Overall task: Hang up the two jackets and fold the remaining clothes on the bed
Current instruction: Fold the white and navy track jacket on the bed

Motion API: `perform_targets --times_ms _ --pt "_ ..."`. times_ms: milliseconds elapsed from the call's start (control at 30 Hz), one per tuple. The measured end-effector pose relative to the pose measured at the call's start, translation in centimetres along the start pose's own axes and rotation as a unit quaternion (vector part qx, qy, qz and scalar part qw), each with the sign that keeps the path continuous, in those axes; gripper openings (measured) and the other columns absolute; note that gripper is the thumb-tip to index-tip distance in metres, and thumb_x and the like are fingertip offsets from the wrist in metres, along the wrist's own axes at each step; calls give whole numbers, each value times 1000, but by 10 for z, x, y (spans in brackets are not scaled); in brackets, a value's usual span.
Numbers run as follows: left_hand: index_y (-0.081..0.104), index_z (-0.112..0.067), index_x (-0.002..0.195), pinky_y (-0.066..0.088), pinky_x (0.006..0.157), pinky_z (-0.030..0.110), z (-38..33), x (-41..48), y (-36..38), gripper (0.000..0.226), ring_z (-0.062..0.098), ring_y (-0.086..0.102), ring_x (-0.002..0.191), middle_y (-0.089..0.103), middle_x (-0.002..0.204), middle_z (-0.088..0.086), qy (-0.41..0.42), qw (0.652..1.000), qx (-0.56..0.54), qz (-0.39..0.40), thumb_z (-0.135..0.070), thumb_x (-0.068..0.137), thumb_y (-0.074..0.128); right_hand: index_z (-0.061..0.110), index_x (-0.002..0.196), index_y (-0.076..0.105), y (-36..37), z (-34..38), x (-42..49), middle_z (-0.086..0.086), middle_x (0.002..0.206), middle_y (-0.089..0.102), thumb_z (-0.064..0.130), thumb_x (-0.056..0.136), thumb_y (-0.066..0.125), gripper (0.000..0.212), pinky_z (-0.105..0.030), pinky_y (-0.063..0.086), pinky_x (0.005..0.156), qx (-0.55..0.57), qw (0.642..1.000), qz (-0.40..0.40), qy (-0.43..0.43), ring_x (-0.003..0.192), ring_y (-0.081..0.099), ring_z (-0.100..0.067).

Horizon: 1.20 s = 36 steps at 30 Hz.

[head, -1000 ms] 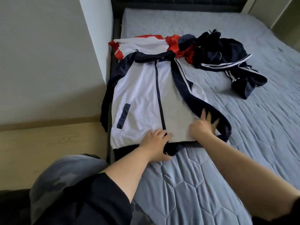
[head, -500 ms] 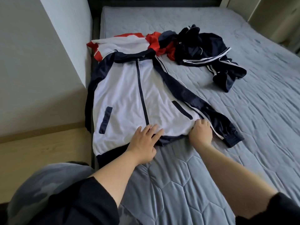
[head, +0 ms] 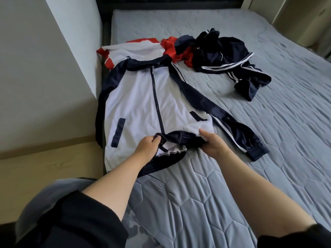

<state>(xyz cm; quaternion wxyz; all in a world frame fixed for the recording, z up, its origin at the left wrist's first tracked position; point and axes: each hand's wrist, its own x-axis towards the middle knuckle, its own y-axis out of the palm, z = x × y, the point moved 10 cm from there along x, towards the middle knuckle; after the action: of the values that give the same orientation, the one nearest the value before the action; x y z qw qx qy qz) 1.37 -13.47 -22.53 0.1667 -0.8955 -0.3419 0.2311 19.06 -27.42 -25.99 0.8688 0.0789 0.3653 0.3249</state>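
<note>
1. head view: the white and navy jacket (head: 143, 97) lies flat at the near left edge of the bed (head: 268, 140), its zip running away from the person.
2. left hand (head: 145, 149) and right hand (head: 213, 144) both pinch its lifted navy hem, equally near.

Head cam, angled down, near bed (head: 232, 176)
</note>
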Motion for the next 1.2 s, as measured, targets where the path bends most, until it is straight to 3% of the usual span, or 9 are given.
perform_targets --times_ms 167,267,433,567,733,833,900,1033,1200 --pt "52 -27 129 40 85 28 -27 -21 33 42 18 52 109 61 118 -3 187 940 278 71 -39 89 55 5 107 60 -56 27 -10 -10 85 63 17 87 62 23 -23 45 44 -145 949 -272 -69 63 58 -19" --pt "29 -27 144 33 99 33 -24 -31 60 77 20 39 124 42 138 -2 261 840 462 115 -50 79 63 5 100 60 -90 35 -28 -19 108 65 15 85 59 18 -29 41 64 -329 877 -348 -43 91 62 -33" --pt "32 -20 138 38 75 33 -13 -41 83 67 25 42 111 39 129 6 273 757 575 149 -14 79 62 3 115 45 -83 38 -33 -17 118 56 11 90 49 27 -39 42 81 -624 699 -343 -59 108 54 -36" --pt "52 -18 126 41 70 32 -15 -38 80 47 25 51 101 48 115 4 255 780 541 185 -6 81 52 3 121 50 -24 48 -32 -17 124 51 10 90 48 33 -41 33 90 -674 632 -278 -262 115 44 -34" --pt "64 -20 118 43 81 25 23 -38 72 34 13 56 95 60 109 -3 15 902 262 344 -34 89 54 7 105 56 -5 14 -12 -9 111 57 22 95 33 29 -37 33 90 -780 558 -214 -188 105 49 -27" --pt "60 -18 123 38 91 24 20 -11 41 38 16 51 116 56 126 2 -7 967 167 192 -41 94 51 6 112 55 25 17 -14 -12 116 53 21 94 38 29 -37 29 96 -739 580 -204 -278 111 45 -29" --pt "41 -24 141 24 107 32 14 2 15 46 23 27 136 33 148 6 80 930 356 52 -36 97 42 10 127 47 52 -7 -10 -11 130 47 24 95 37 37 -37 25 103 -752 573 -105 -308 122 38 -28" --pt "4 -34 150 -5 114 51 51 6 1 57 22 -17 144 -12 158 0 17 882 471 26 -47 98 23 14 149 14 50 -49 4 -6 155 14 31 97 25 56 -45 9 112 -815 538 -63 -206 143 7 -21" --pt "20 -23 147 18 112 49 71 0 -79 50 27 9 143 10 156 6 -172 926 271 -199 -35 99 29 16 150 -7 44 -54 17 -6 158 -10 26 93 23 66 -52 -3 114 -834 534 -104 -89 145 -12 -19"
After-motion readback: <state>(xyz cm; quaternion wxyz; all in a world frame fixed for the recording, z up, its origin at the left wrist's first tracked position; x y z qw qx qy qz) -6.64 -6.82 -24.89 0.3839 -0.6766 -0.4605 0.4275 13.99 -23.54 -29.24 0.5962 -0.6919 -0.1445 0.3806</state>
